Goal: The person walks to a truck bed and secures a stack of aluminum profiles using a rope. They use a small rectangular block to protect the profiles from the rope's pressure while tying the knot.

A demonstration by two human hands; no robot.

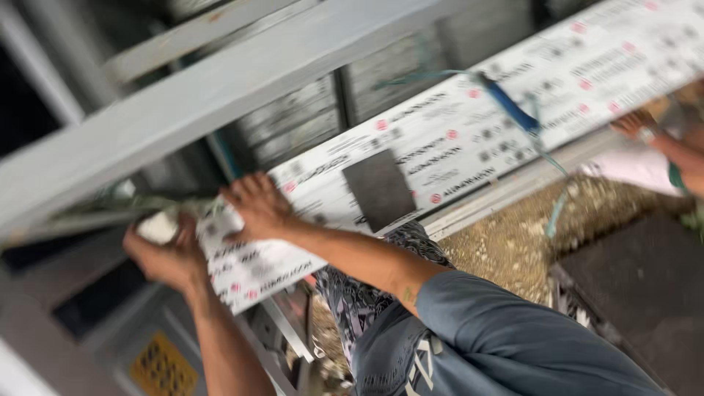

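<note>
The long white panel [455, 139], covered in printed film, lies slanted across a grey metal frame [220, 81]. The right hand [257, 205] presses flat on the panel's near end, fingers spread, its grip closed on nothing. The left hand [165, 253] cups the panel's end edge from beneath, its grip on that edge. Another person's hand [638, 125] holds the far end beside a blue strap [510, 106].
</note>
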